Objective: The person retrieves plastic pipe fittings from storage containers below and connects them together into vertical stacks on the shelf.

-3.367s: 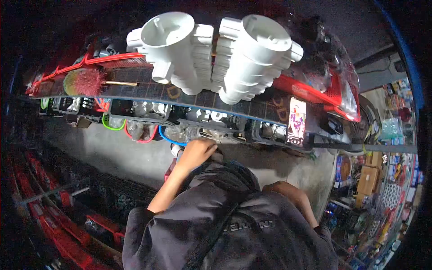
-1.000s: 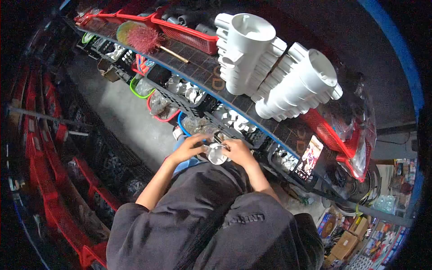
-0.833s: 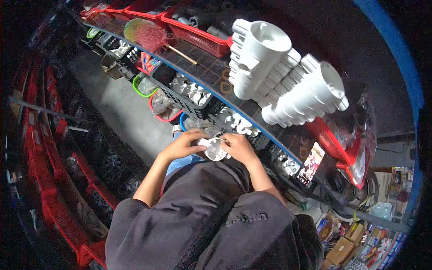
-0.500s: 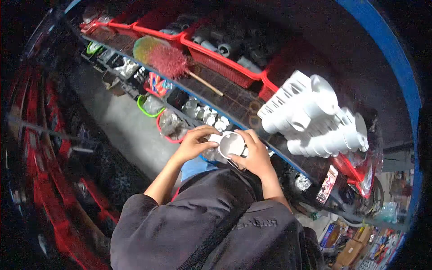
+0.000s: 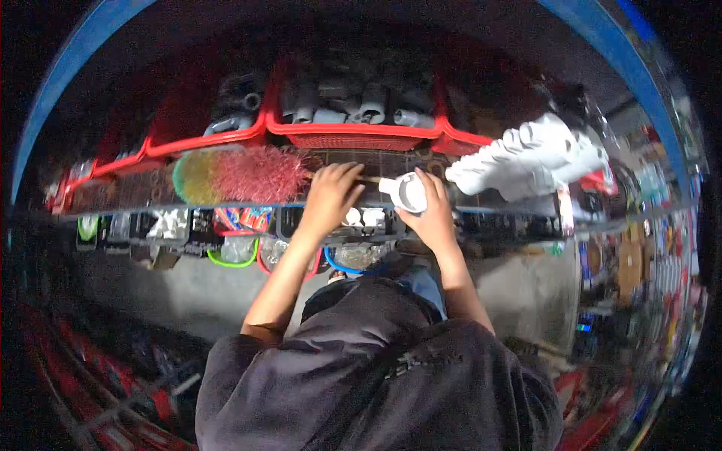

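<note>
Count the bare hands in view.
2: the left hand at the duster's handle, the right hand holding a white round fitting. Any in the dark edges could be hidden.

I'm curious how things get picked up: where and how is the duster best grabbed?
Probably by its thin handle, from above: it lies flat, sticking out to the right of the fluffy head. The left hand hides part of it.

Blurred, unreadable lettering [image 5: 425, 363] on shirt [image 5: 353, 398]
</note>
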`<state>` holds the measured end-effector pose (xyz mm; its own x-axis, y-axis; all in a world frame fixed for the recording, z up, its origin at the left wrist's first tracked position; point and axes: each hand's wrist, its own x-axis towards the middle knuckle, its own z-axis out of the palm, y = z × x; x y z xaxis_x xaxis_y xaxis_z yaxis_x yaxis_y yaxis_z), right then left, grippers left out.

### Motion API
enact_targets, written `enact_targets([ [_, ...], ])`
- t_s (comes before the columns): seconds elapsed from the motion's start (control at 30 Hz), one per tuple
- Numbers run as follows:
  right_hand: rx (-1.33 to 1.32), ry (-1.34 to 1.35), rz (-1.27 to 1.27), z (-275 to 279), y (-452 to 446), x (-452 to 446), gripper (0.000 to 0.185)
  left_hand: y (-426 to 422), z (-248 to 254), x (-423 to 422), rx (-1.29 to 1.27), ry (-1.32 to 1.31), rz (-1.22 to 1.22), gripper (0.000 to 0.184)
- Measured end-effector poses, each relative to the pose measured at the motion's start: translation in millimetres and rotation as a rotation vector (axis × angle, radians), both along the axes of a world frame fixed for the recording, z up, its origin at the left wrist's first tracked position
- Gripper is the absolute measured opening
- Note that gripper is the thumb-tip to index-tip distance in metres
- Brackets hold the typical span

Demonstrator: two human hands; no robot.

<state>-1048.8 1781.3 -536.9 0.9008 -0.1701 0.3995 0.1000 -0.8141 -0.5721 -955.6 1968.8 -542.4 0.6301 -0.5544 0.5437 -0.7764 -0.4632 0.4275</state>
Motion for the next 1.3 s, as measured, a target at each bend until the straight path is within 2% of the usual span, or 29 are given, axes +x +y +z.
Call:
enact_targets([
  [0.03,0.001,0.009,-0.020,-2,1,1,0.069,5,-5,6,0.073,0.063,-0.009,0.032],
  [0.07,0.006,0.025,-0.024,-3,2,1,0.069,8,-10,11,0.072,-0.021,-0.037,0.029],
  [0.1,0.012,0.041,-0.022,-4,2,3,0.068,11,-14,13,0.046,0.007,-0.066,0.023],
  [0.2,0.009,0.018,-0.049,-5,5,3,0.069,24,-20,18,0.062,0.016,0.020,0.017],
  [0.37,0.074,0.049,0.014,-10,-3,10,0.068,57,-17,29,0.066,0.007,0.006,0.019],
  [0.43,0.024,0.011,0.027,-15,-6,15,0.068,62,-10,26,0.098,0.042,0.031,0.019],
  [0.5,-0.065,-0.100,0.057,-13,-7,19,0.065,57,-4,21,0.044,-0.065,0.096,0.018],
  [0.57,-0.059,-0.178,-0.049,-14,1,14,0.059,36,6,9,-0.119,0.048,0.071,0.016],
  [0.67,-0.097,-0.303,-0.228,-38,11,-6,0.044,-4,10,-9,-0.182,0.206,-0.038,0.020],
  [0.77,-0.092,-0.240,-0.214,-49,25,-28,0.039,-36,0,-13,-0.153,0.175,0.038,0.034],
  [0.9,0.012,-0.107,-0.202,-56,39,-34,0.053,-47,-9,-14,-0.047,0.136,0.075,0.036],
  [1.03,-0.002,-0.089,-0.243,-53,41,-27,0.058,-53,-15,-9,-0.047,0.044,0.090,0.031],
  [1.3,-0.056,-0.039,-0.311,-50,29,-23,0.064,-65,-19,-7,-0.034,0.059,0.075,0.028],
])
